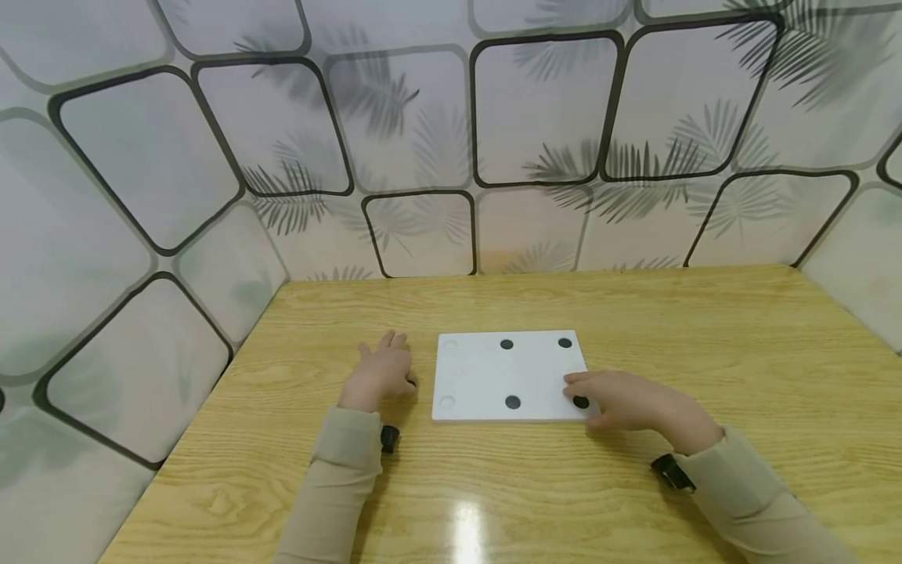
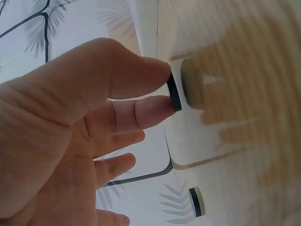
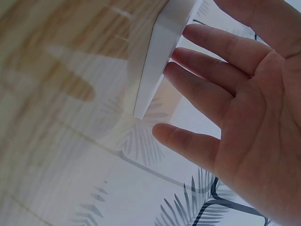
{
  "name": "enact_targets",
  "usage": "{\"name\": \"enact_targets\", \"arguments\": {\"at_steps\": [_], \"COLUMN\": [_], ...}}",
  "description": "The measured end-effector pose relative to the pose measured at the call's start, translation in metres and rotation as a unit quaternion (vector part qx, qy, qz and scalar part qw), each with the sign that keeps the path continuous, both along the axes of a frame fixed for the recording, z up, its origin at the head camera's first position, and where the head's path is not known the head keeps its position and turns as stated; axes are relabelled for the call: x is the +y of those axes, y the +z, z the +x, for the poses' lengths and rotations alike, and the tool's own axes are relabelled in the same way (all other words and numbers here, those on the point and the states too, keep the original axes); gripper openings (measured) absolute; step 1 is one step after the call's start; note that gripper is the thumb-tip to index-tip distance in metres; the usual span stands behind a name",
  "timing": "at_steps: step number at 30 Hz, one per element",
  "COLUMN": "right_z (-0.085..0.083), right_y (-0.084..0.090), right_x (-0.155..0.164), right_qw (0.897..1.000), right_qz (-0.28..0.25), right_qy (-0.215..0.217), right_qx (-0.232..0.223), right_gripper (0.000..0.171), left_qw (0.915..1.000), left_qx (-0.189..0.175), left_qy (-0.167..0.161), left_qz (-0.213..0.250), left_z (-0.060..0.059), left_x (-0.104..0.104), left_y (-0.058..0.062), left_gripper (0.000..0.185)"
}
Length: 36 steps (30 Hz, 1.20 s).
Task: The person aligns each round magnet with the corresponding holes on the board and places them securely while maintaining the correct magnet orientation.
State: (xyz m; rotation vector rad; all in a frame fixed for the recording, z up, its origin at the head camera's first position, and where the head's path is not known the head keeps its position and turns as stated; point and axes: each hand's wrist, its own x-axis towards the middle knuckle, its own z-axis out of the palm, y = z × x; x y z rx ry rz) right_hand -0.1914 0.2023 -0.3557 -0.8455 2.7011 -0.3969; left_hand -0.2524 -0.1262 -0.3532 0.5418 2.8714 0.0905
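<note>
My left hand (image 1: pixel 380 374) is left of a white board (image 1: pixel 474 376), low over the table. Its thumb and index finger pinch a small black disc (image 2: pixel 174 92) by the edge, while the other fingers spread loosely. Beyond it in the left wrist view, a second black disc (image 2: pixel 196 202) is on the tabletop. Black discs (image 1: pixel 513 402) sit in the board's middle and right columns; the two round recesses (image 1: pixel 448 403) at its left end hold none. My right hand (image 1: pixel 620 399) rests its fingertips at the board's near right corner, fingers extended, beside a black disc (image 1: pixel 581 402).
The board lies flat on a wood-grain table (image 1: pixel 493 470), whose glossy top reflects light. Behind and to the left rise walls (image 1: pixel 416 117) with a leaf and rounded-frame pattern. A dark strap piece (image 1: pixel 672 472) is at each sleeve cuff.
</note>
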Motion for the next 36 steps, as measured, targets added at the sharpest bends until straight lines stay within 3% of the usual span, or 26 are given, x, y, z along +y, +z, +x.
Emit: {"name": "enact_targets", "arguments": {"at_steps": [13,23,36], "right_z": [-0.001,-0.001,-0.001], "right_y": [-0.001,-0.001,-0.002], "right_x": [0.000,0.000,0.001], "right_qw": [1.000,1.000,1.000], "right_qz": [0.002,0.004,0.006], "right_qy": [0.003,0.001,-0.002], "right_qx": [0.003,0.001,-0.003], "right_gripper": [0.043,0.044,0.043], "left_qw": [0.9988,0.9960,0.9925], "left_qx": [0.017,0.028,0.029], "left_qy": [-0.044,-0.084,-0.113], "left_qz": [-0.008,-0.008,-0.036], "left_z": [0.002,0.013,0.020], "left_x": [0.010,0.026,0.040], "left_y": [0.007,0.015,0.010], "left_gripper": [0.023,0.024,0.030]}}
